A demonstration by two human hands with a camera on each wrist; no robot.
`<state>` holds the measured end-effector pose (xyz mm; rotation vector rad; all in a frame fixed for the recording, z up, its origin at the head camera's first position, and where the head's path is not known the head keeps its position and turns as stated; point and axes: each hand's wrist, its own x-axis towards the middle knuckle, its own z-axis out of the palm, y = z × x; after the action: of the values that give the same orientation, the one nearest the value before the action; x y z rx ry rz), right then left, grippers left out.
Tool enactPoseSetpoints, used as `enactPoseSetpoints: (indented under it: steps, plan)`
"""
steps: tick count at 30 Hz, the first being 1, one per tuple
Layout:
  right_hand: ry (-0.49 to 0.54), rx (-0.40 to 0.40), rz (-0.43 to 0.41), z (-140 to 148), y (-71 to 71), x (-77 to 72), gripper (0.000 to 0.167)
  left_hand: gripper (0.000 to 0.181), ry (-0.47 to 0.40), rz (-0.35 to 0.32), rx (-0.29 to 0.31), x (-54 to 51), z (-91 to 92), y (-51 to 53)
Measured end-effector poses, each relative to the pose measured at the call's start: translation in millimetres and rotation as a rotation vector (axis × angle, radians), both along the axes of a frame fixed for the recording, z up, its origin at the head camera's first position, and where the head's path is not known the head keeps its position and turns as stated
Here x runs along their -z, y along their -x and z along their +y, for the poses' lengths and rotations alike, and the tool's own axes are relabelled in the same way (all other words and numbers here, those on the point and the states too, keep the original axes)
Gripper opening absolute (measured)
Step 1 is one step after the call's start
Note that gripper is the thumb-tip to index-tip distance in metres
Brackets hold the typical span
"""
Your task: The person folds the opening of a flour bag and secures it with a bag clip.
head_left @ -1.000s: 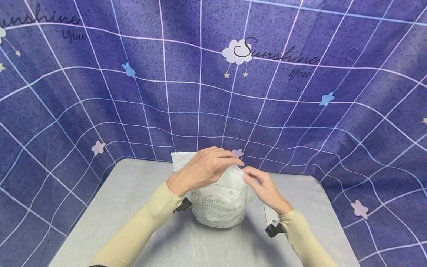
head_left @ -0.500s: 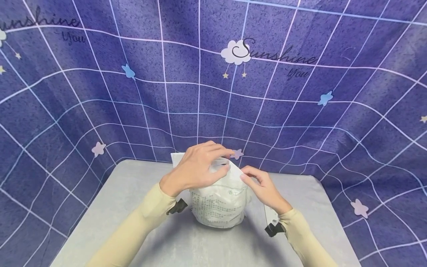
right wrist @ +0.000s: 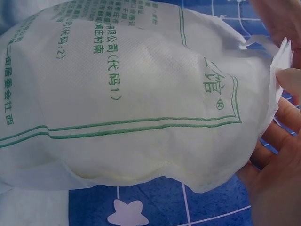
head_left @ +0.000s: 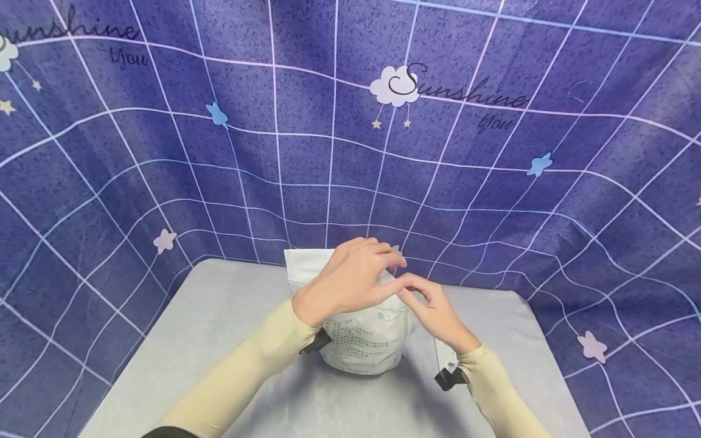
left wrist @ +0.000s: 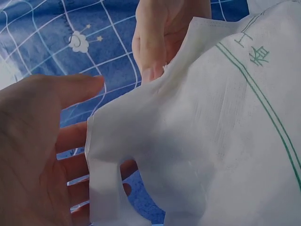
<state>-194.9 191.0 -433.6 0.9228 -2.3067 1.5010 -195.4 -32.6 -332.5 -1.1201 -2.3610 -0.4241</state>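
Pinched with the bare right hand [head_left: 435, 313] the upper edge of a bulging, white, plastic-looking bag [head_left: 367, 350] printed in green. Held the bare left hand [head_left: 350, 280] wide close by, thumb apart from the fingers, with the fingers reaching behind the bag's top. Had the bag upright on a light-grey, straight-sided worktop [head_left: 219, 316], well in from the left and right edges and short of the far edge. Wore cream sleeves [head_left: 238, 371], before a blue-purple fabric backdrop [head_left: 306, 158] patterned with pale grid lines, stars and clouds.
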Motion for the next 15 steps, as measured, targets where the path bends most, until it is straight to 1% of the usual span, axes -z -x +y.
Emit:
enactPoseSetpoints:
  steps: [3, 5, 9, 12, 15]
  plan:
    - [0.002, -0.018, 0.015, 0.2, 0.8, -0.8, 0.022, 0.030, 0.011, 0.018, 0.009, 1.7, 1.6, 0.4]
    - [0.004, -0.017, 0.011, 0.1, 0.7, -1.3, 0.022, 0.028, 0.026, 0.023, 0.010, 2.4, 1.6, 0.8]
    - [0.007, -0.004, 0.003, -0.4, 0.0, -2.5, 0.020, 0.028, 0.071, 0.015, 0.002, 3.7, -1.5, 2.7]
    - [0.012, -0.002, -0.013, -1.0, 0.1, -3.0, 0.018, 0.027, 0.087, -0.014, 0.009, 3.7, -7.0, 5.5]
    - [0.014, -0.001, -0.027, -1.4, 0.9, -2.8, 0.017, 0.024, 0.082, -0.057, 0.019, 2.8, -12.1, 8.0]
